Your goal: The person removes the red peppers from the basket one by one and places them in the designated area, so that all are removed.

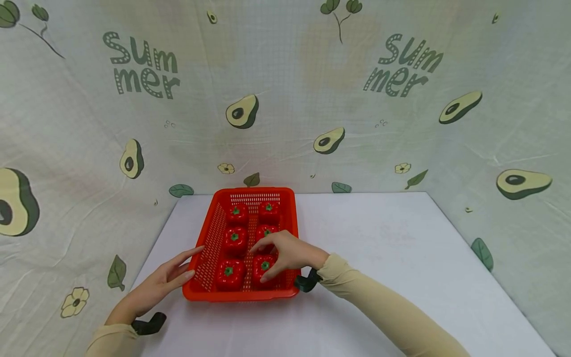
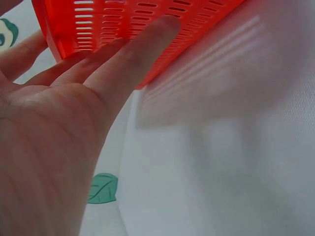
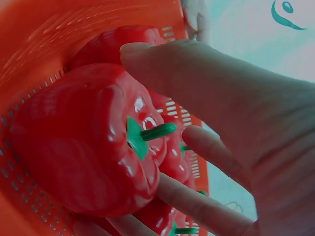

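Several shiny red bell peppers with green stems stand in two columns inside a red-orange plastic basket (image 1: 241, 296). My right hand (image 1: 290, 250) reaches over the basket's right side and spreads around the front right bell pepper (image 1: 260, 270). In the right wrist view, the thumb is above that bell pepper (image 3: 83, 142), and fingers extend along its other side; firm contact cannot be told. My left hand (image 1: 153, 285) lies at the basket's left rim with extended fingers. In the left wrist view, its fingers (image 2: 133, 61) lie along the slotted basket wall (image 2: 115, 17).
The basket rests on the left part of a white table (image 1: 366, 258). A pale cloth (image 1: 285, 79) printed with avocados, leaves and lettering hangs behind and along both sides. Black wrist straps (image 1: 308, 281) are worn on both arms.
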A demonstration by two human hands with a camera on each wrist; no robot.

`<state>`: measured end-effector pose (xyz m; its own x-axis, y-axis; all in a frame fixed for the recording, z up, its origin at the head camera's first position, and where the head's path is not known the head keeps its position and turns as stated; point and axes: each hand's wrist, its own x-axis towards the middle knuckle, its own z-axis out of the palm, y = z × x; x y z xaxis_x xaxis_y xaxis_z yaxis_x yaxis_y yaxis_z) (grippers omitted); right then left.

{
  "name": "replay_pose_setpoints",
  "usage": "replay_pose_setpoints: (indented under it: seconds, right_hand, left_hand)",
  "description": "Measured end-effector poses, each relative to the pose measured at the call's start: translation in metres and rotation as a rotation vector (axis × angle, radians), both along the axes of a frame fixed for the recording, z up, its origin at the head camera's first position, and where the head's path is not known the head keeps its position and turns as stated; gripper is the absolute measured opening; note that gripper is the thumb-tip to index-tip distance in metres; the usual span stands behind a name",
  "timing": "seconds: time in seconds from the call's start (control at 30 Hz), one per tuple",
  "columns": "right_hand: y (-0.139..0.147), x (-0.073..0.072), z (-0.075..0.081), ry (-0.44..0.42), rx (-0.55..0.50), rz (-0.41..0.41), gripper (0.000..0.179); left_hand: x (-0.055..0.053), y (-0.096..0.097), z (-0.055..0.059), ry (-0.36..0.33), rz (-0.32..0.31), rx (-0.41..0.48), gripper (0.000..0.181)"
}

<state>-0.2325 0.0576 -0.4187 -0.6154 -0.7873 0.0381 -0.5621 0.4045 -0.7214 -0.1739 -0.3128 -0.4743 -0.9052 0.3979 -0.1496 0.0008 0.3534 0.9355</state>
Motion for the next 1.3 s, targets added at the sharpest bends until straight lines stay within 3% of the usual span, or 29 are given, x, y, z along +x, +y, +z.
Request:
replay_pose_setpoints:
  seconds: [0.43, 0.83, 1.3]
  right_hand:
    - [-0.0057, -0.0015, -0.0062, 0.039, 0.052, -0.012, 0.057]
    - [-0.0056, -0.0006, -0.0042, 0.029, 0.072, -0.025, 0.052]
    - [-0.0042, -0.0028, -0.0049, -0.007, -0.012, -0.027, 0.052]
  left_hand:
    - [0.0010, 0.0009, -0.0035, -0.018, 0.020, 0.019, 0.058]
    - [0.0023, 0.0022, -0.0023, -0.038, 0.045, -0.023, 0.059]
    - [0.0009, 0.0015, -0.0064, -0.008, 0.030, -0.003, 0.057]
